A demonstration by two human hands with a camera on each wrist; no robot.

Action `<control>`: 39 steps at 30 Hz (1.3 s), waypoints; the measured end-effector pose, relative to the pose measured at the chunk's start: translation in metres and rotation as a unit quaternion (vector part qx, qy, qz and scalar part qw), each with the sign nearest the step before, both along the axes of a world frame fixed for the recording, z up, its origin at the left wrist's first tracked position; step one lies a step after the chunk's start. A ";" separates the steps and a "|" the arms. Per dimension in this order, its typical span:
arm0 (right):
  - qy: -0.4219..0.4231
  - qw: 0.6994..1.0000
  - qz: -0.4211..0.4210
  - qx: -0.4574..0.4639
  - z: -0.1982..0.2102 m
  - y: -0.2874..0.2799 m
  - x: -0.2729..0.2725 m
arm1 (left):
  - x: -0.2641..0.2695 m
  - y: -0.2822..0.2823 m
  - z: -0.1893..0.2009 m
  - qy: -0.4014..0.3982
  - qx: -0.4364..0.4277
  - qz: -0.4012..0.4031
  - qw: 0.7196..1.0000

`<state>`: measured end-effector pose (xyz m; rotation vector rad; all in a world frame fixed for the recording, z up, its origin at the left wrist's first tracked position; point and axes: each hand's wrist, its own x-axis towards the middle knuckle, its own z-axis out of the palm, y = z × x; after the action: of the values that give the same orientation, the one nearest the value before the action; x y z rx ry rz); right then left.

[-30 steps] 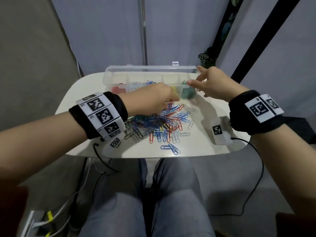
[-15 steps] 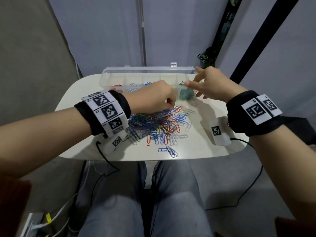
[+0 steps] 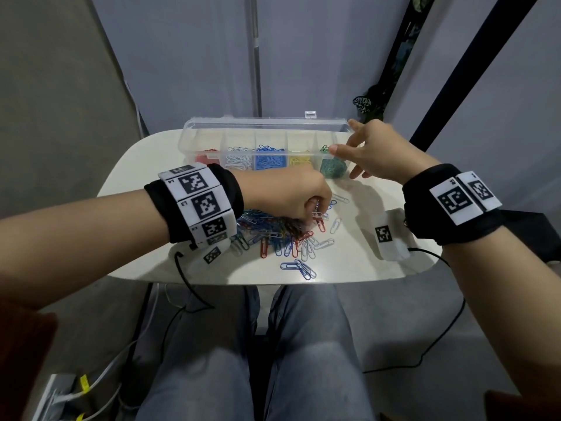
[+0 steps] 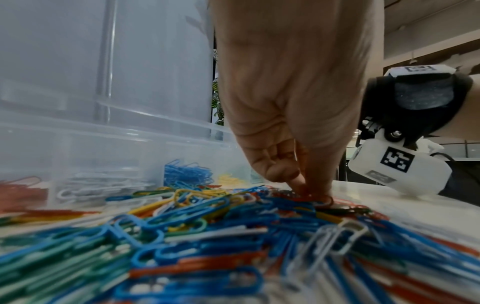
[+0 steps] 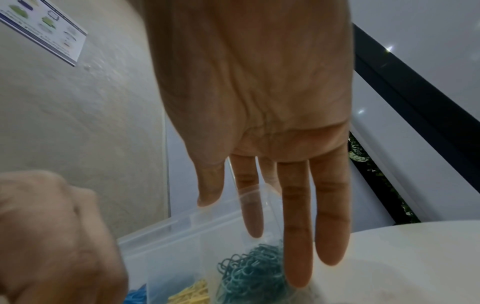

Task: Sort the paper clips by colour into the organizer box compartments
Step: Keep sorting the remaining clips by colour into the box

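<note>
ur table (image 3: 145,262) is a small white one w/ rounded corners. at its far edge sits the clear organizer box (image 3: 209,138), lid up behind it. right in front of the box, mid-table, lies the loose pile of paper clips (image 3: 273,235), mixed blue, red, green, yellow & white, w/ a few strays at the edges. two blue clips (image 3: 299,268) lie apart from the pile, near the front edge.

Left hand (image 3: 291,196) perhaps hides pinched clip.
</note>
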<state>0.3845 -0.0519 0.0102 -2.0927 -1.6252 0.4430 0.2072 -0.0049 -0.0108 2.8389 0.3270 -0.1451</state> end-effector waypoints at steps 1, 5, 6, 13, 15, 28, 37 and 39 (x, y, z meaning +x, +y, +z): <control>-0.001 1.000 0.002 0.000 0.000 0.000 0.000 | 0.001 0.001 0.000 0.003 0.008 0.006 1.000; -0.006 1.000 0.002 -0.007 0.001 0.000 -0.001 | 0.000 0.004 -0.003 -0.001 0.021 0.016 1.000; -0.008 1.000 0.002 -0.011 0.001 0.000 -0.001 | -0.001 0.006 -0.004 -0.010 0.020 0.018 1.000; -0.016 0.999 -0.009 -0.044 0.004 0.001 -0.002 | -0.010 0.018 0.005 -0.090 -0.150 0.130 0.976; -0.013 0.999 -0.015 -0.050 0.005 0.000 -0.003 | -0.013 0.020 0.009 -0.088 -0.186 0.142 0.968; -0.025 0.999 0.003 -0.035 0.000 0.004 0.004 | 0.006 0.013 0.012 -0.067 -0.167 0.084 0.980; -0.017 0.999 0.020 -0.025 -0.002 0.003 0.006 | 0.026 -0.004 0.006 -0.027 -0.041 -0.024 0.999; -0.018 0.999 0.022 -0.026 -0.001 0.003 0.006 | 0.027 -0.005 0.006 -0.014 -0.029 -0.022 0.999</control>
<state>0.3901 -0.0485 0.0089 -2.1161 -1.7005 0.4699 0.2337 -0.0104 -0.0045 2.7886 0.2513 -0.1203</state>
